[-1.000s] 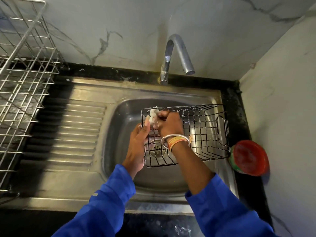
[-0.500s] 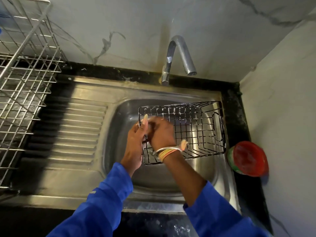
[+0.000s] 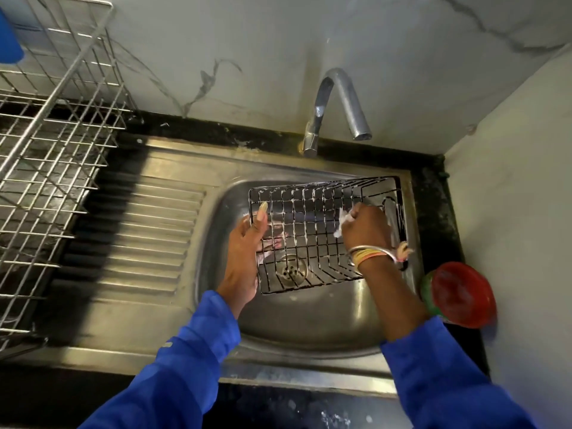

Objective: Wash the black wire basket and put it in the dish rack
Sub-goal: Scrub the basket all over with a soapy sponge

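The black wire basket (image 3: 312,212) is held above the steel sink bowl (image 3: 309,314), its open side towards me, with white suds along its wires. My left hand (image 3: 247,249) grips its left end, thumb over the rim and fingers behind the mesh. Inside the basket at its right end, my right hand (image 3: 365,227) is curled round a small white soapy scrubber (image 3: 342,222) pressed against the wires. The silver wire dish rack (image 3: 52,156) stands on the counter at the far left.
A curved steel tap (image 3: 337,109) rises behind the sink; no water runs from it. The ribbed drainboard (image 3: 139,236) lies between sink and rack. A red-lidded round container (image 3: 458,294) sits on the black counter at the right, by the wall.
My right hand with the scrubber has slid from the basket's left end across to its right end. The left hand keeps its hold on the left rim.
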`<action>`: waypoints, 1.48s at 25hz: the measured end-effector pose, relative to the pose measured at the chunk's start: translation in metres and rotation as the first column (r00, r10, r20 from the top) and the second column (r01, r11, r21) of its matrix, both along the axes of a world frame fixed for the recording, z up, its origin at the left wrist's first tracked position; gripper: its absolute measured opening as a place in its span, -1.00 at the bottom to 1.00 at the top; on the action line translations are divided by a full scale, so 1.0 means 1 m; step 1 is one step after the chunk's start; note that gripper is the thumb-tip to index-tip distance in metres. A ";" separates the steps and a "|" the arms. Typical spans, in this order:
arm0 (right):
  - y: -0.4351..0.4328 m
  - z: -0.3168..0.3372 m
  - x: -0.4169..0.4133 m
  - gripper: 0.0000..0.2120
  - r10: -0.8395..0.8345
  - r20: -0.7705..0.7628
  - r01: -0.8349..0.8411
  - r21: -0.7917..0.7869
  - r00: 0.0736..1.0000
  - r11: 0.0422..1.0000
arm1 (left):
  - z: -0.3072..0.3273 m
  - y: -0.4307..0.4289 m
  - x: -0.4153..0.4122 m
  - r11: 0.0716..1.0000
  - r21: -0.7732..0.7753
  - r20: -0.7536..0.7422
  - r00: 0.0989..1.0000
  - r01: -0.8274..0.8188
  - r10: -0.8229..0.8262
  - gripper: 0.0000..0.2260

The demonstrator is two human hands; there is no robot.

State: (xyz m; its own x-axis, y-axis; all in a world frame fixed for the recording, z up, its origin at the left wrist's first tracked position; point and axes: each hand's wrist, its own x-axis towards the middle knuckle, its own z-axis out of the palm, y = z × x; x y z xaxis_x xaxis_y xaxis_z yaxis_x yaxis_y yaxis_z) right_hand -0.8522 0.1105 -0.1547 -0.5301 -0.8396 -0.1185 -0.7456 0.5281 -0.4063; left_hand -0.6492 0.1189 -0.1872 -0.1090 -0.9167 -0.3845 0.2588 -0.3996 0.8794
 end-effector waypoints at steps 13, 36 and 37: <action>-0.004 0.003 0.023 -0.88 -0.081 0.119 0.102 -0.190 0.990 0.976 | 0.008 0.002 -0.011 1.000 -0.022 0.007 1.000 0.021 -0.021 -0.31; 0.005 -0.016 0.000 -0.84 0.049 -0.061 -0.047 0.036 0.997 0.998 | 0.007 -0.010 0.003 0.995 -0.095 0.045 0.998 -0.033 0.038 -0.36; 0.004 -0.010 0.013 -0.83 0.083 -0.001 -0.083 0.021 0.997 0.996 | 0.009 -0.010 -0.001 0.995 -0.091 0.037 0.999 -0.029 0.032 -0.33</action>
State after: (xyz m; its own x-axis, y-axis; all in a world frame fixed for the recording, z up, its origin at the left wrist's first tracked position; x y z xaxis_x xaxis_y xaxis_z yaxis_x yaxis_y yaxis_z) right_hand -0.8392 0.1146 -0.1644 -0.4591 -0.8780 -0.1351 -0.7879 0.4727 -0.3946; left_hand -0.6497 0.1087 -0.1781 -0.0673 -0.9507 -0.3027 0.2353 -0.3100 0.9212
